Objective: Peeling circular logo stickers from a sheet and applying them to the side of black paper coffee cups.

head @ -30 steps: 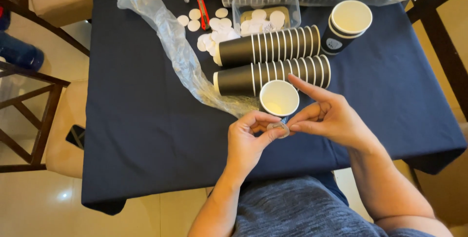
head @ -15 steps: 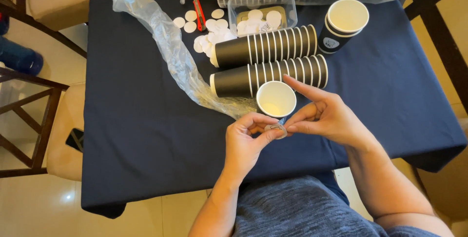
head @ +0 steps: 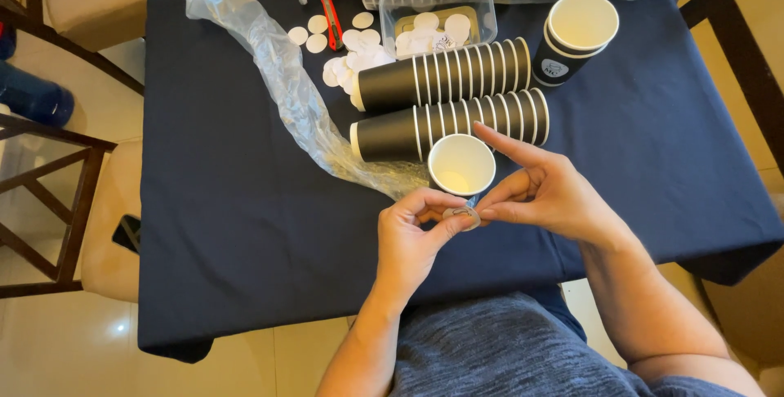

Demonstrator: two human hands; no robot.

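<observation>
My left hand [head: 412, 238] and my right hand [head: 549, 193] meet over the near part of a dark blue tablecloth [head: 237, 225]. Between their fingertips they pinch a small round sticker [head: 463, 216]. Just beyond the fingers stands a single black paper cup [head: 461, 165] with a white inside, upright and apart from both hands. Behind it lie two sleeves of stacked black cups [head: 445, 99] on their sides.
Loose round white stickers [head: 347, 54] and a red tool [head: 331, 31] lie at the back, beside a clear plastic tray [head: 437, 13] of stickers. A short upright cup stack [head: 576, 37] stands at right. Crumpled clear plastic wrap [head: 282, 86] trails left. Wooden chairs [head: 57, 193] flank the table.
Both hands stay together on the sticker with only slight finger movement; the view has shifted a little.
</observation>
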